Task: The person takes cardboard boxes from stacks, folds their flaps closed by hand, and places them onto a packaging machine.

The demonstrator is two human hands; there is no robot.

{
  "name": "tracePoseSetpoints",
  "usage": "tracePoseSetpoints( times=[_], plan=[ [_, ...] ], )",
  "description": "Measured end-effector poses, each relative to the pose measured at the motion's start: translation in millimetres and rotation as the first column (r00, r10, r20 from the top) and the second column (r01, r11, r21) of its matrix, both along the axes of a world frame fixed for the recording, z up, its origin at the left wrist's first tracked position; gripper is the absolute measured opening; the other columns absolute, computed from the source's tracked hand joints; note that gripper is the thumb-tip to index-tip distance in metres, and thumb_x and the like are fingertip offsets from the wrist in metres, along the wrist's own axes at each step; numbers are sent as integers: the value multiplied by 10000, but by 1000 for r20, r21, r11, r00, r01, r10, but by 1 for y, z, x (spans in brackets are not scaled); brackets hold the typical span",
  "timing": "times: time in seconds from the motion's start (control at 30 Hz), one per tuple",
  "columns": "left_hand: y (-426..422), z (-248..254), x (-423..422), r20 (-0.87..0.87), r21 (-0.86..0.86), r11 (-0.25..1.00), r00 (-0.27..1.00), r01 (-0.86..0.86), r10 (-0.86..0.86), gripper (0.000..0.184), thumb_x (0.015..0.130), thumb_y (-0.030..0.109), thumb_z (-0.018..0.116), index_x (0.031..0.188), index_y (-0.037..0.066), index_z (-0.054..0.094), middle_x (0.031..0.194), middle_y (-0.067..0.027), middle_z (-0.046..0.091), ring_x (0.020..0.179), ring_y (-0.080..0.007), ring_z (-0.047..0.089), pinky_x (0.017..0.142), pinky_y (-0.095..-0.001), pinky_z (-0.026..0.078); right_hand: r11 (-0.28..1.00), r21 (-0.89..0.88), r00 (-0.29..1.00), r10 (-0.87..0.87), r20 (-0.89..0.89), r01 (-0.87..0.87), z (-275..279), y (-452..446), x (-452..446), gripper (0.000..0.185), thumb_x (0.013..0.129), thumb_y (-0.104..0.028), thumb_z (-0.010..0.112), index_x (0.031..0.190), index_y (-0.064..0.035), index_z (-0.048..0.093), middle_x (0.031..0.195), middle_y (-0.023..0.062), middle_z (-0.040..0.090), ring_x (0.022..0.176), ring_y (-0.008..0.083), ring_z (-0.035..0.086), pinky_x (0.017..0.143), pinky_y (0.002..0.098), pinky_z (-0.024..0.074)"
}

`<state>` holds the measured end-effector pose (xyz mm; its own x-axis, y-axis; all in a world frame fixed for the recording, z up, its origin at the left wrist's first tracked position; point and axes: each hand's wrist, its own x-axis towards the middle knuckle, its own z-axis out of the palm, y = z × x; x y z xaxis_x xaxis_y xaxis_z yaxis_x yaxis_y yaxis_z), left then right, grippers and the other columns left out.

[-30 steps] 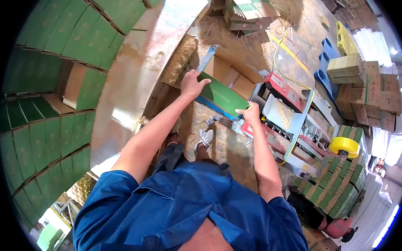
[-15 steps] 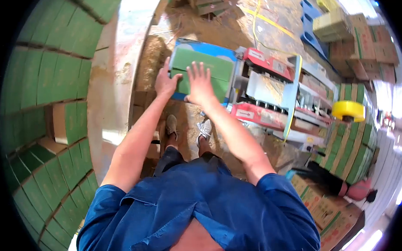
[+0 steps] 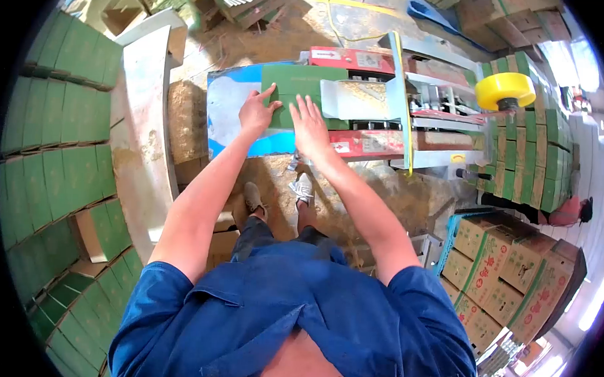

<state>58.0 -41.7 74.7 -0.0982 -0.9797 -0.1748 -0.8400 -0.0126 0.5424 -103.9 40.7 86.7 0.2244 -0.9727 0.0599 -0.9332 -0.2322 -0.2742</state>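
A green carton (image 3: 294, 78) lies with its top flaps closed, partly on the blue and white board (image 3: 235, 100) and partly inside the taping machine (image 3: 365, 101). The machine's metal plate covers the carton's right part. My left hand (image 3: 257, 112) rests at the carton's left edge with thumb and fingers apart. Flat on the carton's top, near its front edge, lies my right hand (image 3: 309, 125), fingers spread. Neither hand is wrapped round anything.
Green cartons (image 3: 62, 107) are stacked on the left beside a long worn board (image 3: 141, 116). A yellow tape roll (image 3: 505, 91) sits at the machine's right end. Brown printed boxes (image 3: 505, 269) stand at the lower right. A co-worker (image 3: 567, 211) is partly visible at the right.
The carton's flaps were folded down and it moved right, from the board into the machine. Both hands let go of the flap edges and came onto the carton. The view turned too.
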Motion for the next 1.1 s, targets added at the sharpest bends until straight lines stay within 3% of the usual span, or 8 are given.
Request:
tracePoseSetpoints(
  times=[0.13, 0.43, 0.53, 0.7, 0.73, 0.77, 0.9, 1.1],
  plan=[
    [4, -1, -37, -29, -8, 996, 995, 90, -91, 537, 861, 415, 733, 1376, 333, 604, 1168, -176, 603, 1030, -365, 642, 858, -467, 533, 999, -31, 963, -28, 269, 38, 14, 78, -2, 404, 791, 24, 563, 1193, 43, 606, 1400, 265, 494, 1349, 448, 418, 1133, 492, 361],
    [64, -79, -50, -646, 93, 941, 739, 326, -192, 497, 707, 282, 803, 1183, 157, 731, 1057, -125, 749, 978, -283, 695, 879, -412, 536, 621, 783, 883, -374, 283, 12, -14, 212, 36, 381, 838, -166, 698, 1200, -48, 702, 1059, 262, 705, 994, 366, 699, 851, 410, 539],
    [130, -16, 66, -740, 94, 910, 640, 405, -208, 441, 824, 177, 775, 1248, 89, 690, 1067, -83, 744, 978, -199, 678, 850, -373, 540, 581, 770, 847, -242, 473, -264, -19, 174, 50, 380, 844, -95, 687, 1209, 11, 686, 1093, 201, 731, 986, 256, 719, 874, 361, 541],
    [231, -2, 275, -779, 582, 801, 186, -140, 599, 552, 922, 253, 703, 1422, 87, 541, 1162, -68, 687, 1002, -172, 654, 872, -344, 552, 749, 388, 806, 322, 496, -538, 64, 67, 155, 312, 808, -90, 678, 1083, 55, 707, 1031, 221, 733, 981, 271, 714, 885, 365, 533],
    [262, -42, 317, -978, 197, 961, -103, -193, 180, 581, 932, 257, 677, 1443, 62, 482, 1156, -86, 678, 1016, -204, 656, 870, -381, 559, 724, 440, 839, 378, 391, -531, 105, 54, 198, 312, 812, -101, 684, 1083, 52, 709, 1044, 228, 729, 984, 286, 714, 892, 364, 531],
    [275, -29, 343, -861, 508, 767, -208, -392, 463, 552, 947, 269, 637, 1428, 53, 473, 1205, -97, 650, 1052, -214, 646, 864, -399, 555, 707, 483, 856, 431, 284, -516, 145, 42, 249, 313, 816, -113, 690, 1083, 49, 711, 1057, 236, 725, 988, 302, 714, 900, 362, 530],
    [313, 60, 411, -679, 734, 299, -650, -609, 342, 454, 1023, 400, 503, 1382, 122, 507, 1330, -65, 603, 1250, -237, 551, 1030, -426, 445, 465, 107, 435, 691, 578, -879, 163, 33, 422, 472, 862, -172, 759, 1289, -12, 636, 1239, 194, 679, 1192, 293, 636, 995, 380, 497],
    [317, 33, 472, -795, 599, 370, -581, -710, 173, 494, 1039, 385, 512, 1444, 109, 446, 1497, -72, 486, 1325, -280, 510, 1067, -420, 414, 263, -86, 191, 856, 481, -961, 175, 97, 612, 676, 820, -251, 791, 1399, -15, 533, 1315, 205, 633, 1149, 288, 655, 930, 363, 534]
  ],
)
